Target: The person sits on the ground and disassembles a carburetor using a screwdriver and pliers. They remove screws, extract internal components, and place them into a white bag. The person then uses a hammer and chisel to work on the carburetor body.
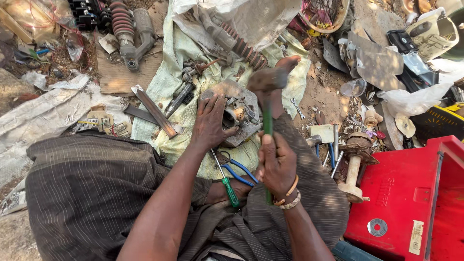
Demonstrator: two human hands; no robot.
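I saw the right hand (276,164) clenched round the green handle of a hammer (267,96), whose long axis ran straight away from the body, its head raised (and blurred) just above and right of the metal part (235,115). That part lay mid-cloth (176,53) on the ground, the left hand (209,122) pressed flat on its near left edge, nearer to it than the right.

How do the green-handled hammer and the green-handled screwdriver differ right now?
The green-handled hammer is gripped upright in the right hand; the green-handled screwdriver lies loose on the pale cloth. The hammer is larger, with a blurred head; the screwdriver has a thin metal shaft. Both have green handles.
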